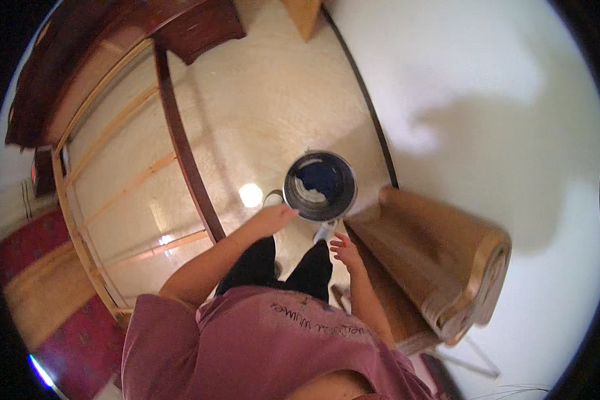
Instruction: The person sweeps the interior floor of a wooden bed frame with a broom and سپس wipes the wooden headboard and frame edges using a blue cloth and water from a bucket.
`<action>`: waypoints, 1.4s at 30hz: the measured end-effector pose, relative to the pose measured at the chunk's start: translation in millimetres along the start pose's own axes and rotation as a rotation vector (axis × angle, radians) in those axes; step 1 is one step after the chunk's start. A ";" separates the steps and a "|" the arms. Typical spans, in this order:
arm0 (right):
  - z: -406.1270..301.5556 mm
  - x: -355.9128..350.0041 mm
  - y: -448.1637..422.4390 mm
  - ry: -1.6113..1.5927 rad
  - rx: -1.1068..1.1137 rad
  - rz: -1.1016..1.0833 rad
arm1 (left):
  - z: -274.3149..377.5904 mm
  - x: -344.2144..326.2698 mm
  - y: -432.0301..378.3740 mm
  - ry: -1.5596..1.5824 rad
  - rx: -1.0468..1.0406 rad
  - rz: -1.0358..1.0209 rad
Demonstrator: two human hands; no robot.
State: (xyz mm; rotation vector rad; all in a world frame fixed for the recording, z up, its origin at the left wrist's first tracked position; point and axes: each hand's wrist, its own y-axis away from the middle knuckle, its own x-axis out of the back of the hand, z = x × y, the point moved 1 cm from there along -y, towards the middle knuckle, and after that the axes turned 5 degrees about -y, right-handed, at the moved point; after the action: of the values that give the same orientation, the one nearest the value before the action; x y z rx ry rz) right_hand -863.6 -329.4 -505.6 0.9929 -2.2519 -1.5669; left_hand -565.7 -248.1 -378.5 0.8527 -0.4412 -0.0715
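Observation:
A round metal pot or bucket [296, 200] with a dark inside stands out in front of me, and something dark blue and something pale show in it. My left hand [280, 218] is at its lower left rim, fingers bent and seeming to grip the edge. Below the rim on the right, my right hand [347, 251] is apart from it with fingers spread and nothing in them. Part of a light shoe [325, 232] shows beneath the vessel. Whether the vessel rests on the floor or is lifted cannot be told.
A wooden bed frame [187, 150] with slats stands at the left. Close on my right, a brown folded or rolled mat [430, 250] lies by the white wall [480, 100]. Dark red furniture [200, 30] is at the upper left, a red patterned rug [87, 345] at the lower left.

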 end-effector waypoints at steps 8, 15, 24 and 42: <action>-54.7 39.6 -171.9 0.285 -0.231 -0.018 | -76.3 -126.2 -133.5 0.302 0.107 0.021; -17.3 92.4 -299.8 0.118 -0.325 0.029 | -103.8 -201.8 -296.0 0.428 0.167 -0.049; 25.2 74.5 -419.4 0.237 -0.290 0.361 | -177.8 -220.9 -448.9 0.101 0.424 0.075; 34.3 49.1 -384.5 -0.971 -0.204 -0.067 | -119.0 -248.5 -355.4 0.286 0.053 0.407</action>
State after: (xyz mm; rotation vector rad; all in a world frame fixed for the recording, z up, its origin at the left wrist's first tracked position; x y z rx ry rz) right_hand -764.9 -412.7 -872.6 0.2340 -2.4831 -2.6407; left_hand -702.9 -340.0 -796.8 0.7962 -0.3402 0.4347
